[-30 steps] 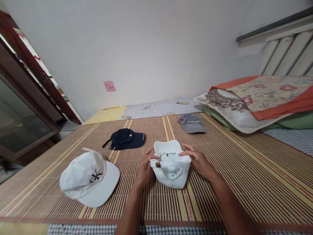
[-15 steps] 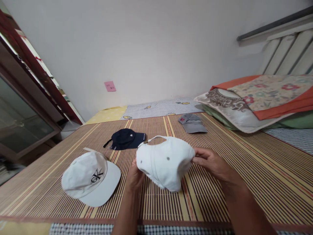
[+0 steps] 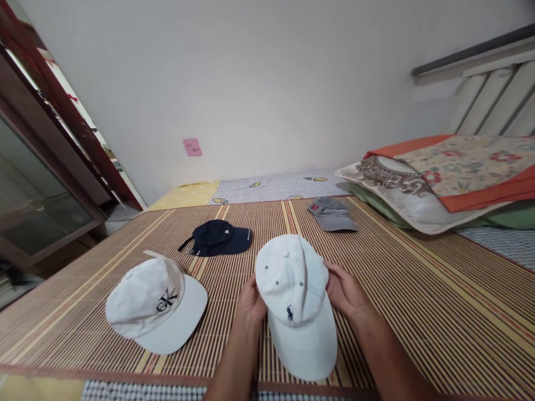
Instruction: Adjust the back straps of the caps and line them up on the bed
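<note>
Between my two hands is a white baseball cap (image 3: 303, 301) with a small dark horse-rider logo, its brim pointing toward me. My left hand (image 3: 252, 298) grips its left side, and my right hand (image 3: 345, 287) grips the right side; some fingertips are hidden behind the cap. To the left, a second white cap (image 3: 142, 301) with black "CK" lettering lies on the striped mat (image 3: 225, 312). A dark navy cap (image 3: 215, 236) rests beyond it, brim to the right. Farther back on the right lies a grey cap (image 3: 332, 214) with a red patch.
Pillows with a floral orange-edged cover (image 3: 468, 167) lie at the right back, below a radiator (image 3: 497, 92). A pale wall (image 3: 267, 89) with a pink note (image 3: 192, 147) stands behind. A glass-fronted cabinet (image 3: 37, 189) is at the left.
The white cap in my hands has turned so that its front logo and brim now face me, where its back strap and side showed before. Both hands have shifted with it.
</note>
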A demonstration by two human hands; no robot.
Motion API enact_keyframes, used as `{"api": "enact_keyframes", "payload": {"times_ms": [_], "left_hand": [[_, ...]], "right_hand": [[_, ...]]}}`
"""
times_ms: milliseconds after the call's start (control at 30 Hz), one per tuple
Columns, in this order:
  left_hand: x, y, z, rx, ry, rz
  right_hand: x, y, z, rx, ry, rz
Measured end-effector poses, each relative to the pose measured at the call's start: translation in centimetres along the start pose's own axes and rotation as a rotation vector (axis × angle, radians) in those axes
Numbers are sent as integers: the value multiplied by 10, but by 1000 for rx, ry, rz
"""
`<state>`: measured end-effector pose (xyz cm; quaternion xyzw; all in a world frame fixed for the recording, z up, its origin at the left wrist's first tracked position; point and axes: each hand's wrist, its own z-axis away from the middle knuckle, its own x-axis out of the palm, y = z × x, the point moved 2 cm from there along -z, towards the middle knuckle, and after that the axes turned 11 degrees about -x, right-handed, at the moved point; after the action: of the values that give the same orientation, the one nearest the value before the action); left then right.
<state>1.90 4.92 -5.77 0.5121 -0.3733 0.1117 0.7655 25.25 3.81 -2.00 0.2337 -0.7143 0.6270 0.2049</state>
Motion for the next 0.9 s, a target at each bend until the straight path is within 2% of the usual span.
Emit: {"api": "enact_keyframes", "payload": {"times_ms": [133,300,467,600,900], "left_hand": [[5,-10,-5,-31,-5,5],[5,-9,1,-14,-36,39],[2,-5,3,79,-106,81],[11,-2,7,95,-144,130],[33,-4,27,81,-177,97]], "right_hand": [[2,12,6,31,14,-29],[8,9,9,124,-31,-75],[16,-4,7,36,-106,-24],[19,-8,6,-49,-122,20],[12,0,8,-24,-121,-27]]}}
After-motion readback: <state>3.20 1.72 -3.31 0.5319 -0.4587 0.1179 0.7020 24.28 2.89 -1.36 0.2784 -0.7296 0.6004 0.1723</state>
